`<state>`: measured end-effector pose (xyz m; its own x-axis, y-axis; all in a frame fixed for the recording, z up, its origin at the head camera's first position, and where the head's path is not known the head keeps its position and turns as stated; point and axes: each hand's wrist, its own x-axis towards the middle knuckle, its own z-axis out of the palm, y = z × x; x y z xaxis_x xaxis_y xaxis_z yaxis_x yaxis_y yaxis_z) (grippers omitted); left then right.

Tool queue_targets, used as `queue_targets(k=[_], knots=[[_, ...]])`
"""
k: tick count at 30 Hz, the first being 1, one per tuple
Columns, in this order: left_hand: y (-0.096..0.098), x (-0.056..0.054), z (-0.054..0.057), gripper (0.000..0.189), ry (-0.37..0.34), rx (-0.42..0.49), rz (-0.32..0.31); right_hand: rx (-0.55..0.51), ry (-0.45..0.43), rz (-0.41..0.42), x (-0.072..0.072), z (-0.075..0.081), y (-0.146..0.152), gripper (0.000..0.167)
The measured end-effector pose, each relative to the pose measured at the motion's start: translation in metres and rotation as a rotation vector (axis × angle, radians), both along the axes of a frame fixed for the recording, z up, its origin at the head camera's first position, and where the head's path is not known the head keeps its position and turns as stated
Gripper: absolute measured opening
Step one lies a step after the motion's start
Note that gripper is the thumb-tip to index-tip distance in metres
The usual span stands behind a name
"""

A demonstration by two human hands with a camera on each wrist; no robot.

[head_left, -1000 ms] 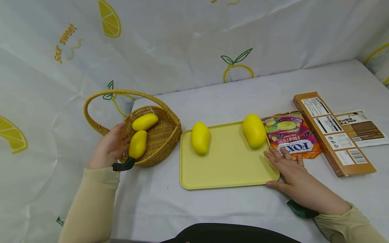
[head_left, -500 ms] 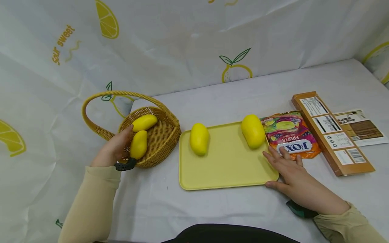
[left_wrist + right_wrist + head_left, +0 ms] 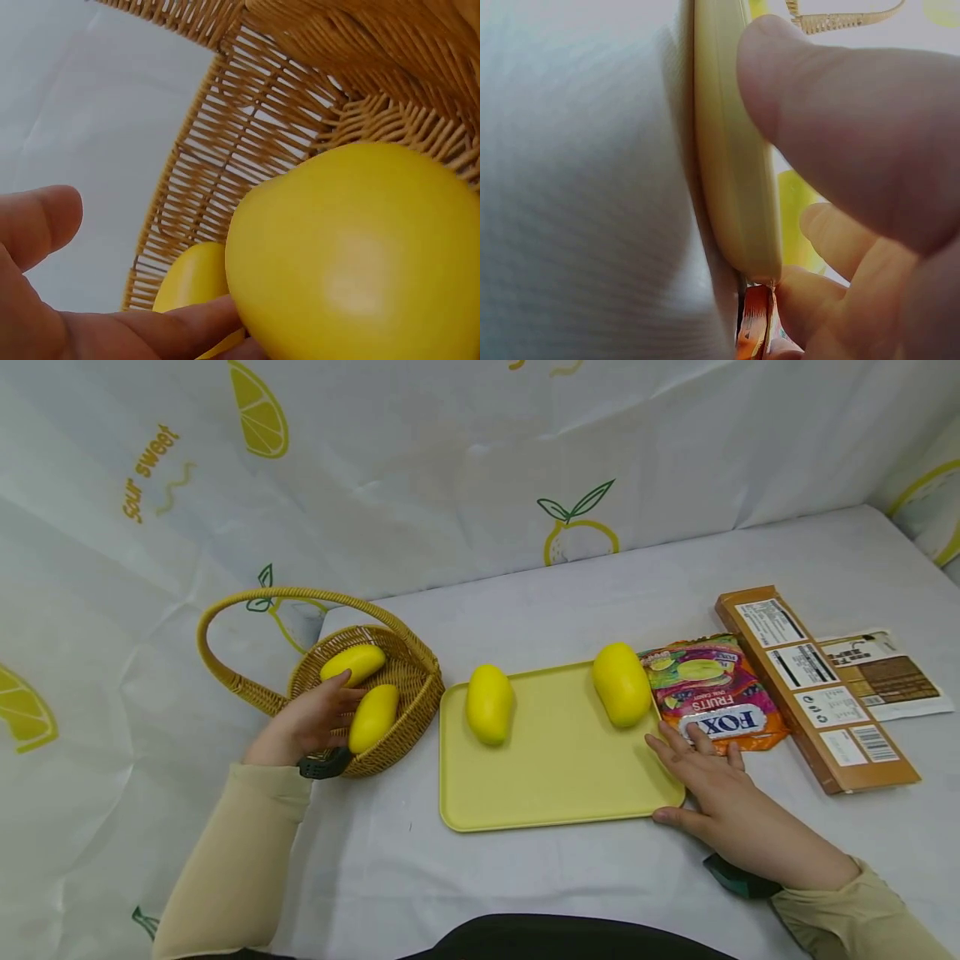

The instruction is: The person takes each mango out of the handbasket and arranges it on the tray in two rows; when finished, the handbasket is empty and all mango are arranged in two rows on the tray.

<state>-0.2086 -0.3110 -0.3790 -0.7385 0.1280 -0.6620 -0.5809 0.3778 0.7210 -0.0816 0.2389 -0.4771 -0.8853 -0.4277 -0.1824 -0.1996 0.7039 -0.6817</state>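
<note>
In the head view my left hand [image 3: 311, 722] is inside the left part of a wicker basket [image 3: 420, 702]. Its fingers touch the nearer of two yellow mangoes, this mango [image 3: 375, 718] lying along the basket's front side. The thumb stands apart from the fruit in the left wrist view. Behind lies the other mango [image 3: 358, 662], partly hidden by the hand. My right hand [image 3: 712, 793] rests with extended fingers at the right edge of a yellow tray [image 3: 555, 781]. On that tray lie a left mango [image 3: 490, 703] and a right mango [image 3: 622, 683].
A FOX'S fruit candy bag [image 3: 708, 689] lies against the tray's right side, under the right fingertips. Beside it are a long brown box [image 3: 813, 689] and a brown-and-white packet [image 3: 885, 672]. The basket's tall handle [image 3: 330, 593] arches over its left side.
My left hand has moved right, deeper into the basket, and the nearer mango has shifted right with it. The right hand stays at the tray's edge.
</note>
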Motion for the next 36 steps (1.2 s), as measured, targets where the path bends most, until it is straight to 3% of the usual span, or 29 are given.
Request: queue_targets(k=[14,21,30,36], knots=[[0.000,-0.005,-0.005,0.070,0.057,-0.022,-0.292,0.016,0.008,-0.001,0.000,0.002,-0.002,0.096],[-0.002,-0.003,-0.007,0.081,0.175,-0.047,-0.407,0.018,0.012,-0.002,0.000,0.001,-0.002,0.097],[0.002,0.000,0.000,0.081,0.302,-0.127,-0.374,0.015,0.006,-0.004,0.000,0.001,-0.002,0.096],[0.005,0.007,0.018,0.080,0.393,-0.163,-0.302,0.002,0.004,0.001,0.001,0.000,-0.001,0.096]])
